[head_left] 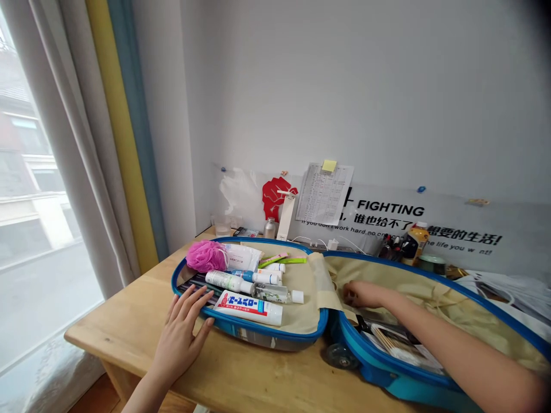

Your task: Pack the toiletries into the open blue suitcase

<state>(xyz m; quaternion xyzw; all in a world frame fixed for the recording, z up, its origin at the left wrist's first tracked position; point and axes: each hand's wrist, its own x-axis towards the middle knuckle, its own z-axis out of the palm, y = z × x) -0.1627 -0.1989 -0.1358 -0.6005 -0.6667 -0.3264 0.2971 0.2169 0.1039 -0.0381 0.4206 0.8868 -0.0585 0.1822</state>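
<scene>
An open suitcase [321, 321] with blue edging and beige lining lies across the table. My left hand [183, 324] rests with fingers spread on the front left rim of its left half, fingertips by dark slim items. Beside it in that half lie a toothpaste tube [248, 308], a white bottle [229, 282], a clear bottle [272, 293], a pink bath puff [206, 256], a white packet [242, 257] and green-and-pink strips [274, 260]. My right hand [360, 293] reaches into the right half near the hinge, fingers curled; what they hold, if anything, is hidden.
Under my right forearm, a pack of cotton swabs [390, 342] lies in the right half. Behind the suitcase stand a small bottle [270, 228], a white stand [286, 218] and a yellow-brown bottle [415, 244]. The wooden table's [116, 327] left edge faces a curtained window.
</scene>
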